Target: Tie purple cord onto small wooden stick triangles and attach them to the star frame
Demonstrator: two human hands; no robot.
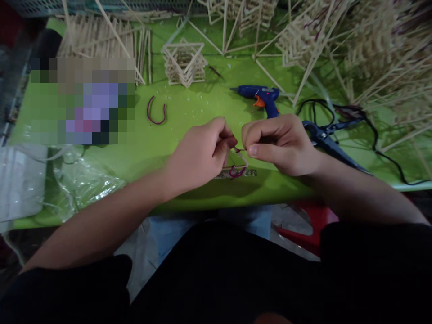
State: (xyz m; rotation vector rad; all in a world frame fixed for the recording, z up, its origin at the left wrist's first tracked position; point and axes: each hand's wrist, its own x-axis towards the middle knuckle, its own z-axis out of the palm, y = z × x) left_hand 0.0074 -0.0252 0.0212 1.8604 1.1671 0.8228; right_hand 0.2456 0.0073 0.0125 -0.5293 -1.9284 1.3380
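My left hand is closed in a pinch at the corner of a small frame of thin wooden sticks; part of the frame is hidden under the hand. A dark purple cord is wound at the stick and runs across to my right hand, whose thumb and forefinger pinch its end. Another purple cord loop hangs at the frame's near side, above a speckled flat strip. Just beyond my right hand lies a blue glue gun with an orange trigger and a red light.
A curved purple cord piece and a stacked stick structure lie farther back on the green table. Loose sticks are at back left. Dark-handled cutters and a black cable lie right; clear plastic lies left.
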